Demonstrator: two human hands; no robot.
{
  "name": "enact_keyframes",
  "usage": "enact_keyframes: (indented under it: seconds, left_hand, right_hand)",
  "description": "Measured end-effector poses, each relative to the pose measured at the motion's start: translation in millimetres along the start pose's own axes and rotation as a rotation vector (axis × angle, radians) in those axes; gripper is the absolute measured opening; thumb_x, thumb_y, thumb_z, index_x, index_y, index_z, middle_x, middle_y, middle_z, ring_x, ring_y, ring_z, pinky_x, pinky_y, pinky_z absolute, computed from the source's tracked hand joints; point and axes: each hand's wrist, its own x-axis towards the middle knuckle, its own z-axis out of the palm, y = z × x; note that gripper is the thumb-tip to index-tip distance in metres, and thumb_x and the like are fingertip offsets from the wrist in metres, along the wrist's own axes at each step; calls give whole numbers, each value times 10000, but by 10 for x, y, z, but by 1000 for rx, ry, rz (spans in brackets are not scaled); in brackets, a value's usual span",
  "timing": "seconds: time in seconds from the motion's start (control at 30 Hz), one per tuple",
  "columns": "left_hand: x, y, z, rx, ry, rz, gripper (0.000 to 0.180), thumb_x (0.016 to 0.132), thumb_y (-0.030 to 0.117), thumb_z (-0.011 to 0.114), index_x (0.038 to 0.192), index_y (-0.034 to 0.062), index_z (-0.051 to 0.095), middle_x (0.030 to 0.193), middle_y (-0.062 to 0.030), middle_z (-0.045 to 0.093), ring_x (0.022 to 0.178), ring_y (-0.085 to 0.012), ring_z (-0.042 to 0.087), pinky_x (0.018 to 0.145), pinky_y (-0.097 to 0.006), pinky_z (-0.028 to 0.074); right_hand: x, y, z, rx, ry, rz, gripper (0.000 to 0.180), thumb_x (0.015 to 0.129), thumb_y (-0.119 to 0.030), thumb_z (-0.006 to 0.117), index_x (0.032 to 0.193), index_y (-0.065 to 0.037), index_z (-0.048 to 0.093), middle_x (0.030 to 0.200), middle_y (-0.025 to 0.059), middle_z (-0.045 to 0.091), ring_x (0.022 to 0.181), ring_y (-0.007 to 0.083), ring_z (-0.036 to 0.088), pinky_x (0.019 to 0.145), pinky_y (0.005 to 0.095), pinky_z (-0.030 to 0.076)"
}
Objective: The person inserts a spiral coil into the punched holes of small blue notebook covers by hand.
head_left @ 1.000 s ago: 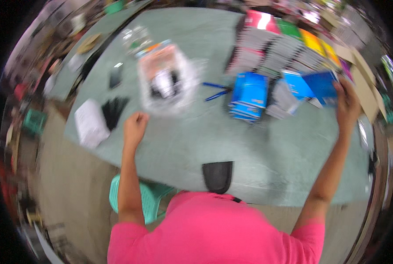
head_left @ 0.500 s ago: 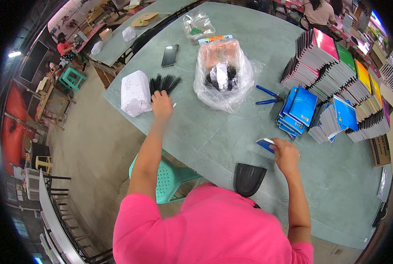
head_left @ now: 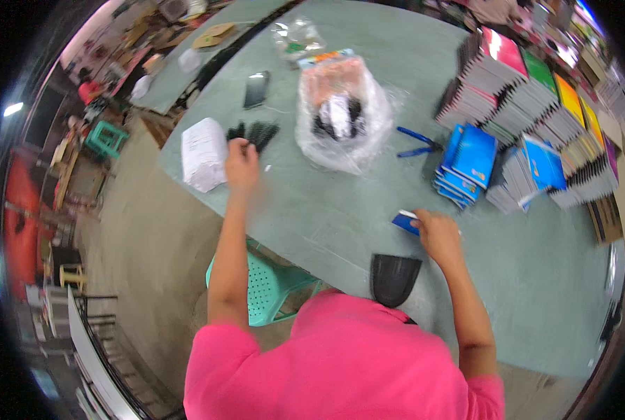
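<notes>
My left hand is at the far left of the table, its fingers pinched on a black spiral binding coil. More black coils lie spread just right of those fingers. Against the hand's left side stands a white paper-wrapped bundle. My right hand grips a small blue-covered notebook by its right end, low over the table. Nearer to me, a dark rounded pad lies at the table's edge. Motion blurs both hands somewhat.
Beyond my hands sits a clear plastic bag with black coils inside. Blue-handled pliers lie right of it, beside stacked blue notebooks and taller notebook piles. A phone rests farther back. A green plastic chair stands at the near edge.
The view has shifted slightly. At my left hand, a black coil now stands a little apart from the others. My right hand still holds the blue notebook near the same spot.
</notes>
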Motion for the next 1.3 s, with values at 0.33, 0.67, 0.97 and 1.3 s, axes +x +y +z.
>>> enact_keyframes:
  seconds: [0.33, 0.67, 0.97, 1.3]
  left_hand:
    - [-505, 1654, -161, -705, -868, -418, 245, 894, 76, 451, 1120, 7, 514, 887, -65, 601, 738, -157, 556, 720, -297, 469]
    - [-1064, 1801, 444, -545, -1085, -144, 253, 867, 152, 569, 1083, 27, 605, 786, -88, 636, 670, -141, 570, 636, -279, 458]
    - [-1168, 1941, 451, -653, -829, 36, 186, 859, 170, 608, 946, 11, 647, 760, -61, 628, 663, -120, 570, 604, -261, 449]
    - [-1166, 2023, 514, -584, -918, -61, 238, 905, 237, 534, 935, 26, 639, 621, -51, 591, 463, -82, 514, 452, -240, 413]
  right_hand:
    - [93, 28, 94, 279, 224, -36, 165, 779, -176, 617, 913, -84, 647, 848, 118, 653, 771, 316, 617, 665, 412, 470]
    - [57, 20, 145, 75, 289, 0, 124, 752, -149, 624, 857, -83, 624, 750, 95, 634, 718, 279, 608, 618, 403, 422]
    - [114, -146, 206, -70, 299, 92, 226, 689, -309, 694, 737, -105, 610, 704, 47, 615, 676, 235, 581, 599, 388, 394]
    - [101, -95, 222, -17, 320, 53, 155, 722, -273, 664, 728, -121, 635, 702, 40, 616, 675, 229, 581, 603, 385, 398]
